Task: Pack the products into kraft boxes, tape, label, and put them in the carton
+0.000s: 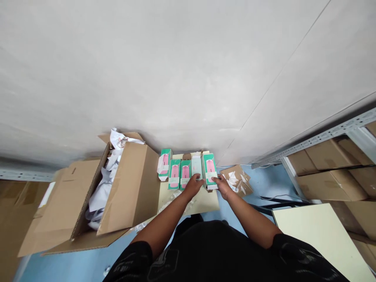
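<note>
Several small green-and-white product boxes with a pink picture (185, 174) stand in a row on a pale yellow board (205, 201) against the wall. My left hand (194, 184) rests with its fingers on the pale box (196, 166) in the row. My right hand (222, 185) pinches the lower edge of the rightmost green box (209, 168). One more green box (165, 162) stands at the left end, its flap open.
A large open cardboard carton (129, 192) with crumpled white paper lies to the left. A small brown box with white scraps (236, 179) sits right of the row. Metal shelving with cartons (329, 164) and a pale tabletop (320, 231) stand right. The floor is blue.
</note>
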Tool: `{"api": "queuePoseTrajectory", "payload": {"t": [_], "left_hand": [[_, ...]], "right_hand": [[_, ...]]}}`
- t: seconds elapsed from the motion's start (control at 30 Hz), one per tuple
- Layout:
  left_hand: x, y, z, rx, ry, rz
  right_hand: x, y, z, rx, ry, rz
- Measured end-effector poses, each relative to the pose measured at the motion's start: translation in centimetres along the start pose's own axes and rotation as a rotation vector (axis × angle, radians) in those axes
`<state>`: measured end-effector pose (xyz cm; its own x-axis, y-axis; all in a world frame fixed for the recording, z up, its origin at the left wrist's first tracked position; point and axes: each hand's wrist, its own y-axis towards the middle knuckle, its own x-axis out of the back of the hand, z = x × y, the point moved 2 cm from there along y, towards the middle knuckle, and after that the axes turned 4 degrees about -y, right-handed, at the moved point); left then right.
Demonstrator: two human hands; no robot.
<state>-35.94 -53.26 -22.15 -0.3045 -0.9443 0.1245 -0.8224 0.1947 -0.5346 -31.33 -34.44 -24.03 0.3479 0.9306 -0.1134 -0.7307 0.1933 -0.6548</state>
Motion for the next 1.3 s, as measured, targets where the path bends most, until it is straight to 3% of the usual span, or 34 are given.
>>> {"api": "queuePoseTrajectory", "payload": {"t": [0.17,0.27,0.5,0.67,0.93,1.1,1.3], "left_hand": [[-1.8,-1.2,-2.0,0.108,-0.25,0.063],[-2.9,-2.7,-3.2,0.085,-0.321,0.017],[-4.9,-6.9,-3.8,0.022,-0.345,-0.139],[-8.2,-10.8,-4.3,-0.008,-0.357,-0.141],[-12.7,-15.3,-5.8,0.0,-0.338,-0.003],[-14.1,-15.8,-6.1,-0.009,-0.243,0.196],[-15.7,-16.0,-5.8,-0.018,-0.103,0.429]], "right_hand": [[-0.2,-2.6,1.6,0.076,0.035,0.11],[0.3,-3.8,2.2,0.136,0.009,0.147],[3.1,-5.5,3.6,0.103,-0.01,0.273],[5.6,-6.9,4.3,0.05,0.046,0.3],[10.1,-11.0,4.1,0.047,0.128,0.321],[12.5,-13.1,3.2,0.143,0.244,0.169],[14.8,-16.4,0.4,0.257,0.343,-0.062]]}}
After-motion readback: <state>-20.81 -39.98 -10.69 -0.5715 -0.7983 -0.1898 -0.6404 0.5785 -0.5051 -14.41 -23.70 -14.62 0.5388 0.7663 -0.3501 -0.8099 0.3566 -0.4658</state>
